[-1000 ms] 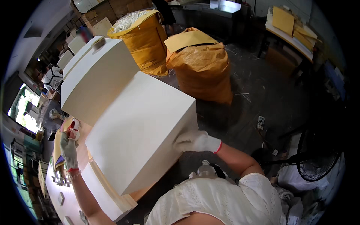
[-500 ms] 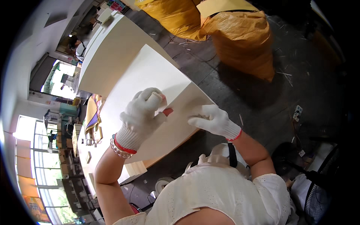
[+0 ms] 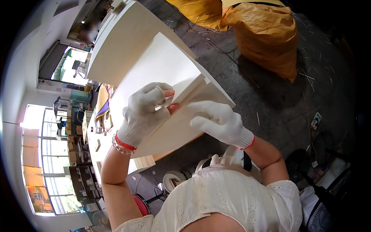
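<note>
Both of my hands wear white knitted gloves with red cuffs. My left hand [image 3: 148, 103], its bare thumb and forefinger tips showing, is bent round the near edge of a large white sheet [image 3: 162, 58], with that edge between them. Closer to the sheet's right corner, my right hand [image 3: 218, 120] curves over a shadowed, beige-white surface [image 3: 212, 94]. Its fingers and thumb are apart, and nothing shows between them. Whether its fingertips touch the surface is unclear. A pale stack [image 3: 127, 46] lies beyond the sheet.
Bulging orange sacks [image 3: 266, 38] stand on the dark floor at the far right, with thin scraps strewn about. A black fan [image 3: 320, 208] is at the lower right. Small blocks and coloured cloth [image 3: 102, 101] lie on the left. A white round container [image 3: 172, 181] stands near my body.
My view has shifted, so the sacks and table sit further up and right. My right hand looks more curled. More of the sheet's raised edge shows between my hands.
</note>
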`<control>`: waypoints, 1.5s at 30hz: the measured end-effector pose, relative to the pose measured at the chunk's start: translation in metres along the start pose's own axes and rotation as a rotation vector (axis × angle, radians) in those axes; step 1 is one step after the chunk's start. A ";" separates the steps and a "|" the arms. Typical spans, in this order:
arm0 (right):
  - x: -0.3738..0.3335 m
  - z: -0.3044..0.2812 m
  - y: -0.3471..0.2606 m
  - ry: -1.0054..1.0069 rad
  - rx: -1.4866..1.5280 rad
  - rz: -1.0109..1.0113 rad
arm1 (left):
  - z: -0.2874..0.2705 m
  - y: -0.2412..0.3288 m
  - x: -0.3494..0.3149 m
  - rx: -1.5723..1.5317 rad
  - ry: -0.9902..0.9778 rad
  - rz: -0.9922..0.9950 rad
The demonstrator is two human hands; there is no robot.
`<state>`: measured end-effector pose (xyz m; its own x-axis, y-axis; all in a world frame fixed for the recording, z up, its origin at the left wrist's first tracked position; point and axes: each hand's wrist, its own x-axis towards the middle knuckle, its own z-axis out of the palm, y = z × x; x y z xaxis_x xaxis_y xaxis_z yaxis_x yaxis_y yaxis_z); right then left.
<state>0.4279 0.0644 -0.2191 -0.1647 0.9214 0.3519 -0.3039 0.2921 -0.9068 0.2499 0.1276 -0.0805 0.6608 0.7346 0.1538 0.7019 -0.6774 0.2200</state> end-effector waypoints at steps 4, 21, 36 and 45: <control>-0.004 -0.010 0.002 0.060 0.087 0.103 | 0.009 0.001 0.000 0.009 0.047 0.051; -0.006 -0.015 -0.005 -0.021 0.149 0.138 | 0.003 -0.004 0.001 -0.008 0.023 0.067; -0.001 -0.018 -0.006 -0.040 0.113 0.120 | 0.004 -0.004 0.001 -0.008 0.055 0.082; 0.023 0.008 -0.044 -0.233 0.329 0.451 | 0.028 -0.012 -0.033 0.348 0.234 0.115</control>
<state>0.4303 0.0704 -0.1693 -0.5347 0.8447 0.0241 -0.4239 -0.2434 -0.8724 0.2272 0.1103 -0.1156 0.6901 0.6151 0.3813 0.7014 -0.6983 -0.1429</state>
